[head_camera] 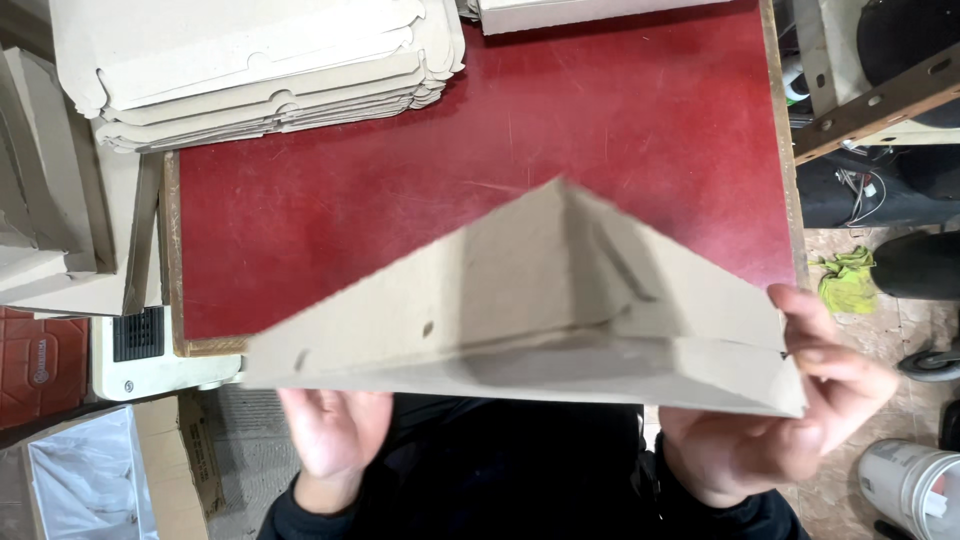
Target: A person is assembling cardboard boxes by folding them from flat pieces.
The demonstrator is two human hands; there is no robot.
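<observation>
Folding of a cardboard box blank (pixel 540 310) appears to be in hand: the sheet is lifted off the red table (pixel 400 180) and held near the body, one corner pointing away, side flaps partly raised (the sheet is motion-blurred, so crease detail is unclear). The left hand (pixel 335 430) sits beneath the near edge, palm up, fingers loosely open and supporting rather than clamping. The right hand (pixel 800 400) is closed on the sheet's right corner, thumb on top. The next move likely calls for pressing flaps along their creases. A stack of flat blanks (pixel 260 70) lies at the table's far left.
</observation>
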